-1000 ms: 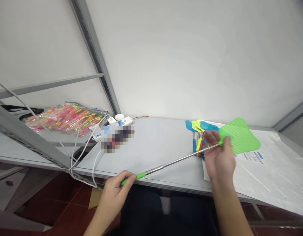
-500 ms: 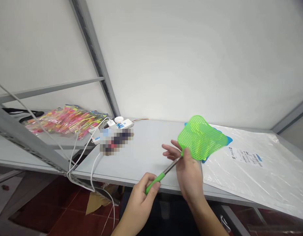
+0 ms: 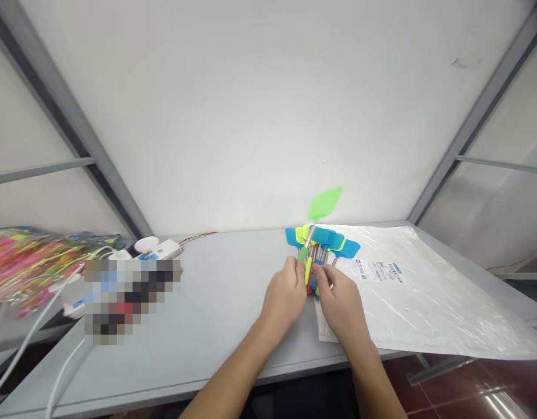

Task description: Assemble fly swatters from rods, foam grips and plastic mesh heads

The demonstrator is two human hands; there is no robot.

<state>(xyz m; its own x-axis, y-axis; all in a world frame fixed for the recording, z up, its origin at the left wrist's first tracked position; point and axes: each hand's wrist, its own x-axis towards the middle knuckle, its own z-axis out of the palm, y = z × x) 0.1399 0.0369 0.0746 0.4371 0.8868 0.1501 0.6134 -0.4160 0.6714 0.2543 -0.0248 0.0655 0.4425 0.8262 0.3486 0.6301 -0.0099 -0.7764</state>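
Observation:
My left hand (image 3: 284,293) is closed around the green handle of a fly swatter (image 3: 326,203), whose mesh head stands up near the wall, slightly blurred. Against its grip, my right hand (image 3: 341,298) pinches the handles of a bunch of fly swatters (image 3: 324,235). That bunch has blue and yellow heads fanned out at the back, thin metal shafts, and red, yellow and blue handles. Both hands are close together, partly covering the handles. The bunch lies at the left edge of a white plastic bag.
The white plastic bag (image 3: 419,308) with a printed label spreads over the right of the grey table (image 3: 216,326). At left are a power strip (image 3: 166,250) with white cables, a pixelated patch and pink-yellow packaged goods (image 3: 28,262). A white wall and metal posts stand behind.
The green fly swatter moved from in front of me to the bunch, its head now upright. My right hand left the swatter's neck and took the bunch's handles. The view turned right.

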